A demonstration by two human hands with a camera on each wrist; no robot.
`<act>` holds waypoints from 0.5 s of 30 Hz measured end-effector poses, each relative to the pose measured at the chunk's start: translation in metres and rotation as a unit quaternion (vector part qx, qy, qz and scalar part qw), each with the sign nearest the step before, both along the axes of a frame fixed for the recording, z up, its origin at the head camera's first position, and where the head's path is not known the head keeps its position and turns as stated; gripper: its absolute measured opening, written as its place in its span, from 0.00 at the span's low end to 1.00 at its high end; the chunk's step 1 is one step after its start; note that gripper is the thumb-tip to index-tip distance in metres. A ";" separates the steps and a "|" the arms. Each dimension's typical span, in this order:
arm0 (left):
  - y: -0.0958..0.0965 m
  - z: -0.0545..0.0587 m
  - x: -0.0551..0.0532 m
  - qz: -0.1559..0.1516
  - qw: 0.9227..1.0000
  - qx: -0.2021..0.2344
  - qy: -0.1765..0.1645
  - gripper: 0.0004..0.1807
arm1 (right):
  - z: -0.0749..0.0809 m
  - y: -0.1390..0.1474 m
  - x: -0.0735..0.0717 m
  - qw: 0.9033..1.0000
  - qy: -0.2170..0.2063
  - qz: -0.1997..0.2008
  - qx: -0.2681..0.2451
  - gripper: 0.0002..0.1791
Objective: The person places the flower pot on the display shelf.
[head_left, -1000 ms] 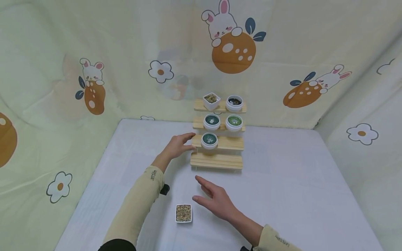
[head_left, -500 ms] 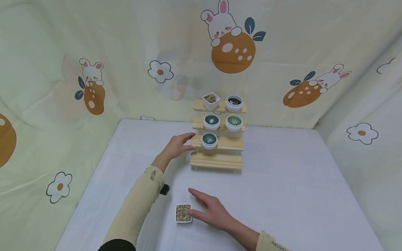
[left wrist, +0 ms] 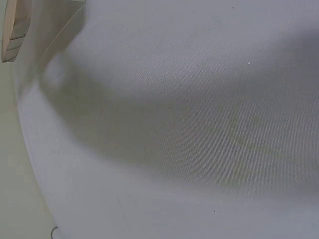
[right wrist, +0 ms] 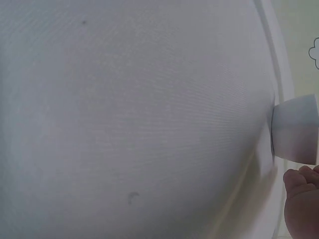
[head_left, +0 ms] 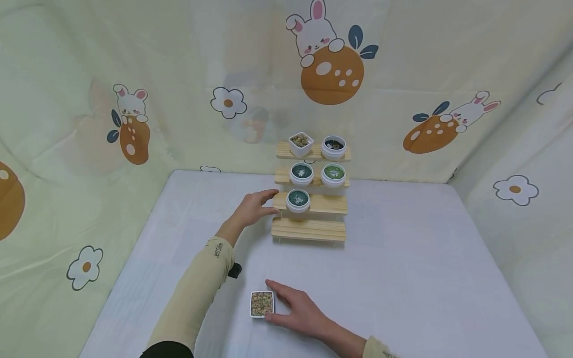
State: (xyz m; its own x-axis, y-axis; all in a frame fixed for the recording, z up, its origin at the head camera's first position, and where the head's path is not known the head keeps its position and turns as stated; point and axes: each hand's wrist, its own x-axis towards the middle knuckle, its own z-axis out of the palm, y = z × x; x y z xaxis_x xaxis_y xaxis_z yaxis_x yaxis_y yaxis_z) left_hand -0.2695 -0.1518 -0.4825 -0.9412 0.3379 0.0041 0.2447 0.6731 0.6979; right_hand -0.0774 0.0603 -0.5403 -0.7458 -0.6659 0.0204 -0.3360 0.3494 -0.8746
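Observation:
In the head view, a tiered wooden display stand (head_left: 313, 231) stands at the back of the table. My left hand (head_left: 250, 209) holds the left end of its second-lowest step, thumb at the front and fingers at the back. A wooden corner (left wrist: 15, 35) shows in the left wrist view. A small square white bowl (head_left: 261, 304) of brownish dried bits sits on the table. Beside its right side is my right hand (head_left: 300, 311), thumb over the near corner, fingers spread. In the right wrist view, curled fingertips (right wrist: 299, 179) lie just apart from the white bowl (right wrist: 295, 129).
On the stand's steps are another square bowl (head_left: 301, 144), a round dark-filled cup (head_left: 334, 147), two teal-topped cups (head_left: 302, 174) and a green-topped cup (head_left: 333, 175). A white cloth covers the table (head_left: 394, 258); a printed curtain (head_left: 268, 59) hangs behind.
My right hand has come down and toward the square bowl on the table, its thumb now at the bowl's near right corner. The left hand and the stand have stayed put.

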 end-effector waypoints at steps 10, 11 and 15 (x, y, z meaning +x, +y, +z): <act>0.001 0.001 0.001 0.002 1.000 0.002 -0.005 0.36 | -0.005 -0.003 0.005 1.000 0.007 0.005 -0.023 0.40; 0.001 0.001 0.001 0.002 1.000 0.002 -0.005 0.36 | -0.005 -0.003 0.005 1.000 0.007 0.004 -0.025 0.39; 0.001 0.001 0.001 0.004 1.000 0.003 -0.007 0.36 | -0.007 -0.004 0.006 0.999 -0.008 -0.001 -0.039 0.39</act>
State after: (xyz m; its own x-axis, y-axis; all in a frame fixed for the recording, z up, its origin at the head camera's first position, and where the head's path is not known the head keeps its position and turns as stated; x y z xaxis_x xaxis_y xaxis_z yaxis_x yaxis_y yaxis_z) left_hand -0.2681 -0.1507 -0.4818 -0.9435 0.3313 -0.0078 0.2296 0.6704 0.7056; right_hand -0.0716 0.0558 -0.5468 -0.7473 -0.6617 0.0607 -0.3213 0.2799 -0.9047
